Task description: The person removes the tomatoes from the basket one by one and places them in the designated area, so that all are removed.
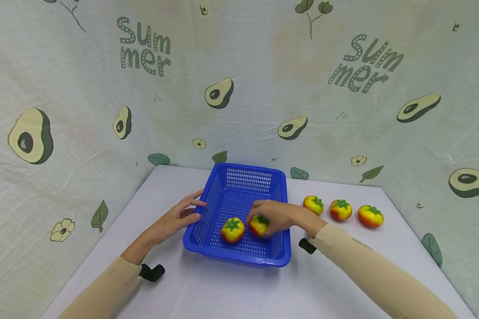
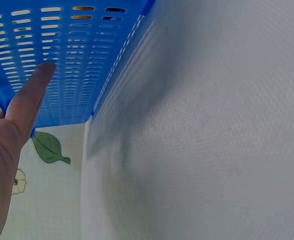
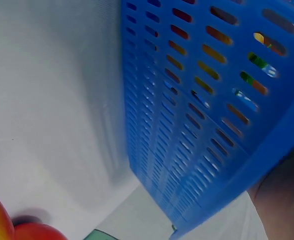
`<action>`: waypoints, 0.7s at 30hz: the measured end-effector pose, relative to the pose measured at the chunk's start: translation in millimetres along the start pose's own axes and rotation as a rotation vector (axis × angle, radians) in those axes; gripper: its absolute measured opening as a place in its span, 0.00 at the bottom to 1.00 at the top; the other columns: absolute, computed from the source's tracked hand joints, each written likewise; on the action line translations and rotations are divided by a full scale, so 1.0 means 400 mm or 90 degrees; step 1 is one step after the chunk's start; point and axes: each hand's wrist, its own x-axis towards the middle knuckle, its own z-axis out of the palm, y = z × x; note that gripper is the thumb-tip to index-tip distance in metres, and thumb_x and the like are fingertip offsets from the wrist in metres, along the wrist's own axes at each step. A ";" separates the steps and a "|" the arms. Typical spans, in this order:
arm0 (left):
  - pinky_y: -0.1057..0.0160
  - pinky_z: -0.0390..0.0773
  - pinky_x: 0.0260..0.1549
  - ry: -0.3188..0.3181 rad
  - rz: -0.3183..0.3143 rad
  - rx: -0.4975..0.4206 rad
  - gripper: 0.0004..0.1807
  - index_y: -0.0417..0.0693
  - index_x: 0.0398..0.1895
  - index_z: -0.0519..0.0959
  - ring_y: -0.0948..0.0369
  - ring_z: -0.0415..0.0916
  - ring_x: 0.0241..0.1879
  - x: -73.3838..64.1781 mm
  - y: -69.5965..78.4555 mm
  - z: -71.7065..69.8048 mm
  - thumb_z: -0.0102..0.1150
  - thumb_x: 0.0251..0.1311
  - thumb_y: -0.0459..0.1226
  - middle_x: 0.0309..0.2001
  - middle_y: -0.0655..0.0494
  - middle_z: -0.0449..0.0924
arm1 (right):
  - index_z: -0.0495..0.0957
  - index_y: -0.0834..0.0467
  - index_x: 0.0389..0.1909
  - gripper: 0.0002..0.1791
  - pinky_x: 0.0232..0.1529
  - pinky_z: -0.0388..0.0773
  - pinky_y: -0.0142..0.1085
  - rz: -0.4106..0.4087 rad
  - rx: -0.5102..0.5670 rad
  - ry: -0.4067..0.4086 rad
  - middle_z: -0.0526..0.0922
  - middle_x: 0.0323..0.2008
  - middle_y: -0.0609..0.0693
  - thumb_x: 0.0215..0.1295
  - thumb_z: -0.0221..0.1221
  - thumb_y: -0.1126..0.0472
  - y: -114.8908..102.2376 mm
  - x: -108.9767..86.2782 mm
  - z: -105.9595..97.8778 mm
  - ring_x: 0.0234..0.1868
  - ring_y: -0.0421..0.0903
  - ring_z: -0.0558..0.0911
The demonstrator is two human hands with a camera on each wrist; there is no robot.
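A blue plastic basket with slotted walls stands on the table. Inside it, my right hand grips a red-and-yellow tomato with a green leafy top, fingers curled over it from above. Just left of that one, a second tomato sits on the basket floor. At the basket's left side is my left hand, its fingers extended against the rim and wall. The left wrist view shows one finger laid straight along the slotted outer wall. In the right wrist view, the basket wall hides most of the right hand.
Three more tomatoes stand in a row right of the basket: one nearest it, one in the middle and one farthest right. A printed cloth hangs behind and beside the white table.
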 end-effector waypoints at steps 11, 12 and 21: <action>0.39 0.76 0.67 0.006 -0.003 0.007 0.24 0.49 0.73 0.73 0.32 0.60 0.77 0.000 0.001 0.003 0.58 0.79 0.42 0.87 0.52 0.42 | 0.82 0.45 0.64 0.27 0.66 0.80 0.47 -0.026 -0.005 0.049 0.77 0.64 0.47 0.63 0.75 0.60 -0.004 -0.028 -0.054 0.66 0.48 0.75; 0.39 0.76 0.67 0.006 -0.004 0.006 0.23 0.49 0.73 0.73 0.32 0.60 0.77 0.000 0.002 0.003 0.58 0.79 0.42 0.88 0.52 0.41 | 0.82 0.45 0.64 0.27 0.65 0.81 0.47 -0.026 -0.005 0.053 0.77 0.64 0.47 0.63 0.75 0.60 -0.005 -0.032 -0.060 0.66 0.49 0.75; 0.39 0.76 0.67 -0.001 -0.002 0.003 0.24 0.47 0.74 0.72 0.32 0.60 0.77 0.000 0.004 0.003 0.58 0.79 0.41 0.88 0.52 0.41 | 0.82 0.42 0.63 0.29 0.63 0.83 0.46 -0.005 -0.004 0.078 0.76 0.65 0.46 0.61 0.76 0.62 -0.011 -0.079 -0.110 0.67 0.50 0.75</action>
